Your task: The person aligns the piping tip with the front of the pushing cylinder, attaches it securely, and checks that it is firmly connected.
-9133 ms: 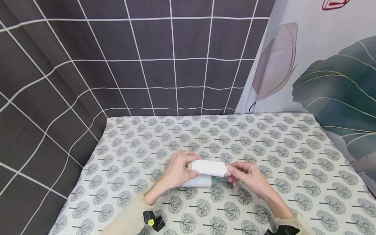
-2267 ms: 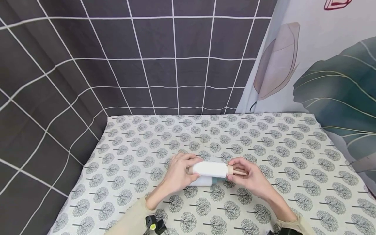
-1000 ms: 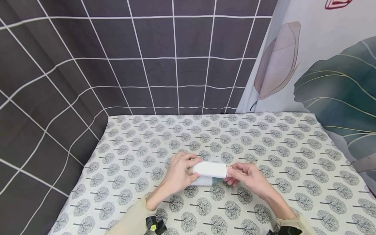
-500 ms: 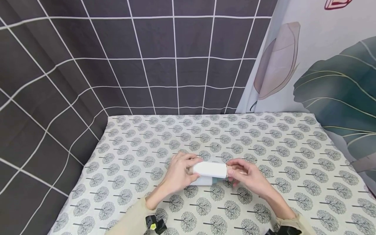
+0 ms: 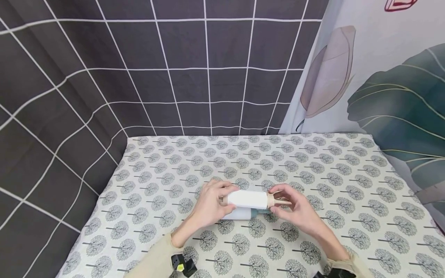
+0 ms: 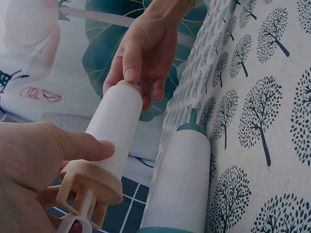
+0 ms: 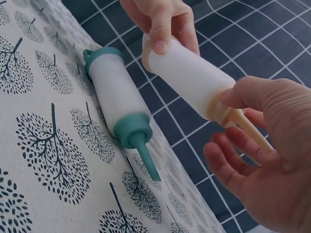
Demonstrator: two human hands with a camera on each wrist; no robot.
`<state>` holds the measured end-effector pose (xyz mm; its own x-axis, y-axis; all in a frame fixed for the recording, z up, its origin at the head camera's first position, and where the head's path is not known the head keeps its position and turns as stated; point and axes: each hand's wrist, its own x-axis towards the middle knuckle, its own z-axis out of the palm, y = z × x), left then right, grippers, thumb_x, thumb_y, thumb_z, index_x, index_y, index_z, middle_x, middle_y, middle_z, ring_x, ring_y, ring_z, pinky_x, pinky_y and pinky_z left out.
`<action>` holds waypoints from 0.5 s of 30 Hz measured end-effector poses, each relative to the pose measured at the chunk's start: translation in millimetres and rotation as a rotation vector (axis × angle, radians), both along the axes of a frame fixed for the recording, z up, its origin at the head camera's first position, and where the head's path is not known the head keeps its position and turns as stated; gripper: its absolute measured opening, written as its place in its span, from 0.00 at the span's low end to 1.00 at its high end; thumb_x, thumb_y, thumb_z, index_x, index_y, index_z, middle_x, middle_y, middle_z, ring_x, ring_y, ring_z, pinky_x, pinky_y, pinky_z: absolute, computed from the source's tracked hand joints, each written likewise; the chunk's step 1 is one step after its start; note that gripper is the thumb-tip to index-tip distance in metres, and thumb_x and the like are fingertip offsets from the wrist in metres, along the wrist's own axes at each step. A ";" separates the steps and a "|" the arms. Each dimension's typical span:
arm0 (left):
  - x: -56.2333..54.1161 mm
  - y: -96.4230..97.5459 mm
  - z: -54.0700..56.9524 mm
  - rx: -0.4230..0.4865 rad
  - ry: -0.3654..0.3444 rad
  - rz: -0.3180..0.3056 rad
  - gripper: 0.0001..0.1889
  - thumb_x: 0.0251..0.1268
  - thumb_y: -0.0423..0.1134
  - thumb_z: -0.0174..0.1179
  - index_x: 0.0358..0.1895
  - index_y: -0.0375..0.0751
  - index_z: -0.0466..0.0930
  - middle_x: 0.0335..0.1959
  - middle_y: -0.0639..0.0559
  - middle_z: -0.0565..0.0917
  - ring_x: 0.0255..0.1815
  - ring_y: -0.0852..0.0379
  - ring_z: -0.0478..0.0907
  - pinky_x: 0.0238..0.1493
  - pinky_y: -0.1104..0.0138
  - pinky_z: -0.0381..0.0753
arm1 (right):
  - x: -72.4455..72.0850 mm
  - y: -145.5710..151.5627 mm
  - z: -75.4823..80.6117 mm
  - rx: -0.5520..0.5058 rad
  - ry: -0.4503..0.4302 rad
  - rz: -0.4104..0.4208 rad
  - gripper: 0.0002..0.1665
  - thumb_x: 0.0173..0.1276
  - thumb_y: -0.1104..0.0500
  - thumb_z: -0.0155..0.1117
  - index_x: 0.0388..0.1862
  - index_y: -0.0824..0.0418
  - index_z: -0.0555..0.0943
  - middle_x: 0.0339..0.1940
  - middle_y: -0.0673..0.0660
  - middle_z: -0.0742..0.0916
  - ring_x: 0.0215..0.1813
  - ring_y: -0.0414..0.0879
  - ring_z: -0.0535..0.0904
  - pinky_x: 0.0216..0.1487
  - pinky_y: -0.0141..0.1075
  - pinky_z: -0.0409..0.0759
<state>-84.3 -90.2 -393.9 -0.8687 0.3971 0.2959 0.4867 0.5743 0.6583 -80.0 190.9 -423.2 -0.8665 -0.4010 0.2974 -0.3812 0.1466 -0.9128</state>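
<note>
A white squeeze bottle (image 5: 247, 199) with beige ends lies nearly level between my hands, over the table. My left hand (image 5: 211, 202) grips its left end; in the left wrist view the thumb presses the white body just above a slotted beige base (image 6: 95, 182). Thumb and fingers of my right hand (image 5: 300, 210) pinch the beige cap (image 7: 217, 108) at the other end. From that cap a slim beige nozzle (image 7: 250, 130) points into the right palm. Beside them a second squeeze bottle (image 7: 119, 90), white with a green cap (image 7: 132, 128) and nozzle, lies on its side on the cloth.
The table wears a pale cloth (image 5: 222, 154) printed with grey trees. Behind it hangs a dark curtain (image 5: 184, 88) with white grid lines. A leaf-patterned curtain (image 5: 393, 96) hangs at the right.
Over the last second my right fingers have shifted around the cap, baring the beige nozzle that they covered before. The left hand keeps its grip, and the green-capped bottle stays put.
</note>
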 end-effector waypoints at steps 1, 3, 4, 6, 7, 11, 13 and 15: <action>0.0 -0.1 -0.2 0.005 0.000 -0.002 0.25 0.45 0.30 0.77 0.52 0.40 0.86 0.54 0.46 0.84 0.52 0.49 0.75 0.59 0.48 0.67 | 0.1 -0.3 0.0 -0.002 0.003 -0.004 0.25 0.59 0.74 0.69 0.55 0.67 0.75 0.51 0.63 0.83 0.50 0.47 0.82 0.53 0.36 0.80; -0.3 -0.3 -0.7 0.011 0.002 -0.004 0.25 0.45 0.30 0.77 0.52 0.40 0.86 0.53 0.46 0.85 0.52 0.50 0.75 0.58 0.49 0.67 | 0.5 -1.0 -0.2 0.000 0.010 -0.012 0.24 0.58 0.74 0.69 0.54 0.67 0.75 0.50 0.63 0.83 0.49 0.47 0.82 0.52 0.36 0.81; -0.5 -0.3 -1.0 0.013 0.002 -0.006 0.25 0.45 0.30 0.77 0.52 0.40 0.86 0.53 0.46 0.85 0.51 0.50 0.75 0.58 0.48 0.67 | 0.9 -1.6 0.0 0.002 0.010 -0.018 0.24 0.58 0.74 0.69 0.53 0.66 0.75 0.50 0.62 0.84 0.49 0.46 0.82 0.51 0.37 0.81; -0.5 -0.3 -0.8 0.015 0.004 -0.008 0.24 0.45 0.30 0.77 0.52 0.40 0.86 0.53 0.46 0.85 0.51 0.50 0.75 0.58 0.48 0.67 | 1.9 -2.7 0.4 0.009 0.008 -0.033 0.23 0.58 0.74 0.69 0.52 0.65 0.76 0.50 0.62 0.84 0.48 0.46 0.82 0.50 0.38 0.82; -0.3 0.0 -0.5 0.013 0.002 -0.008 0.24 0.45 0.30 0.77 0.52 0.39 0.86 0.53 0.46 0.85 0.51 0.50 0.75 0.58 0.48 0.67 | 2.2 -3.1 0.4 0.010 0.010 -0.038 0.22 0.58 0.74 0.69 0.51 0.65 0.76 0.49 0.62 0.84 0.48 0.46 0.82 0.49 0.37 0.82; 0.6 1.2 1.3 0.001 -0.007 -0.002 0.24 0.46 0.31 0.77 0.51 0.39 0.86 0.54 0.43 0.84 0.52 0.48 0.75 0.58 0.47 0.66 | 3.5 -4.5 0.7 0.008 -0.008 -0.055 0.21 0.57 0.74 0.69 0.50 0.65 0.77 0.49 0.63 0.84 0.47 0.46 0.83 0.48 0.37 0.83; 1.1 1.7 2.0 -0.005 -0.011 0.003 0.24 0.46 0.31 0.77 0.51 0.39 0.86 0.54 0.43 0.84 0.53 0.48 0.75 0.58 0.47 0.66 | 3.7 -4.6 0.4 0.007 -0.025 -0.061 0.20 0.58 0.74 0.69 0.49 0.66 0.77 0.48 0.63 0.85 0.46 0.47 0.83 0.48 0.37 0.83; 1.3 2.0 2.2 -0.005 -0.011 0.003 0.24 0.46 0.31 0.77 0.52 0.39 0.86 0.55 0.42 0.84 0.52 0.48 0.75 0.58 0.47 0.66 | 3.9 -4.6 0.3 0.010 -0.044 -0.069 0.20 0.58 0.73 0.69 0.49 0.66 0.78 0.48 0.63 0.85 0.46 0.46 0.83 0.47 0.37 0.83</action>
<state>-83.0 -88.2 -391.7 -0.8730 0.3962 0.2845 0.4781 0.5792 0.6603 -76.1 186.3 -422.9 -0.9043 -0.3427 0.2545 -0.3291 0.1799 -0.9270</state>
